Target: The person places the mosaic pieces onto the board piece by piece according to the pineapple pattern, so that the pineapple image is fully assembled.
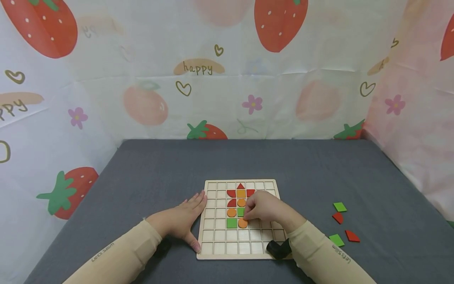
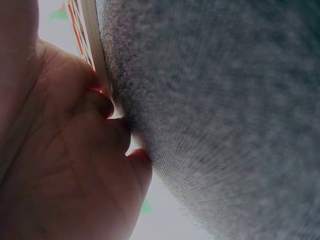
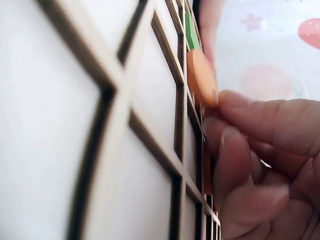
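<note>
A pale wooden grid board (image 1: 220,248) lies on the table, its middle cells holding red, orange and green flat pieces. My right hand (image 1: 264,209) is over the board, fingers curled, thumb and fingertip pinching at the edge of an orange disc (image 1: 242,223). In the right wrist view this orange disc (image 3: 204,77) looks raised from the grid at the fingertips. A green square (image 1: 240,212) lies just beyond it, and the hand covers the cells to the right. My left hand (image 1: 184,217) rests spread along the board's left edge, thumb at the near corner, fingers straight.
Two green squares (image 1: 339,207) and two red quarter-round pieces (image 1: 352,236) lie loose on the grey cloth (image 1: 312,169) to the right. A black wrist camera (image 1: 279,249) overlaps the board's near right corner. A strawberry-print curtain (image 1: 273,86) hangs behind.
</note>
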`<state>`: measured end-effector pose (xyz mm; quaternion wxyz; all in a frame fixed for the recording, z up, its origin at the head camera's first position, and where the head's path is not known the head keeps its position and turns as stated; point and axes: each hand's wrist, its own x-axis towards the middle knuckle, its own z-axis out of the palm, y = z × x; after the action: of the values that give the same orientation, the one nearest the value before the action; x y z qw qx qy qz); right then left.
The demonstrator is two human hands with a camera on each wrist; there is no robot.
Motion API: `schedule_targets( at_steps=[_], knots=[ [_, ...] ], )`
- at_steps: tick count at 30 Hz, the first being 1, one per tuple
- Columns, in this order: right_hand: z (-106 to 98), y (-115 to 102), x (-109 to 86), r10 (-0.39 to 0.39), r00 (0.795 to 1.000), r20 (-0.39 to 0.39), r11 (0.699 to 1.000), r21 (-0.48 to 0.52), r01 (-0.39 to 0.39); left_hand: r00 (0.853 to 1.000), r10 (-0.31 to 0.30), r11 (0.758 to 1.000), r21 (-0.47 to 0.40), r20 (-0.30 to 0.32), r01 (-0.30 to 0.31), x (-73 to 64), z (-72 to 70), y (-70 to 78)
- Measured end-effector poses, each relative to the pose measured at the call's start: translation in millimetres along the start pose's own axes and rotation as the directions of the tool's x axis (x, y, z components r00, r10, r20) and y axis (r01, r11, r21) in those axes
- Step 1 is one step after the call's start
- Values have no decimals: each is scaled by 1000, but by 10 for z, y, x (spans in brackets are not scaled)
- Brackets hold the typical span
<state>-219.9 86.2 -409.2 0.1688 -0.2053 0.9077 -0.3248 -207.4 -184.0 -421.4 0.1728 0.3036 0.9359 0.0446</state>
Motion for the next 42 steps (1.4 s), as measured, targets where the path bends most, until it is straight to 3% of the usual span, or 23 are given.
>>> schedule_targets(
  at_steps=[11, 17, 21, 35, 42],
  knots=[
    [-90, 31, -22, 39, 999, 32, 993, 109, -43, 1000, -2, 1000, 2, 5, 2, 0, 2, 4],
    [-278, 49, -110, 15, 999, 35, 983, 181, -21, 1000, 9, 1000, -5, 4, -9, -19, -26, 23],
    [-428, 115, -177, 52, 999, 2, 985, 163, -52, 1000, 8, 1000, -4, 5, -8, -24, -35, 33],
    [-1025, 589, -582, 160, 981, -106, 976, 169, -141, 1000, 9, 1000, -14, 7, -9, -27, -49, 39],
    [-1281, 917, -795, 240, 958, -158, 967, 129, -221, 1000, -4, 1000, -8, 11, 4, -25, -39, 39]
  ],
)
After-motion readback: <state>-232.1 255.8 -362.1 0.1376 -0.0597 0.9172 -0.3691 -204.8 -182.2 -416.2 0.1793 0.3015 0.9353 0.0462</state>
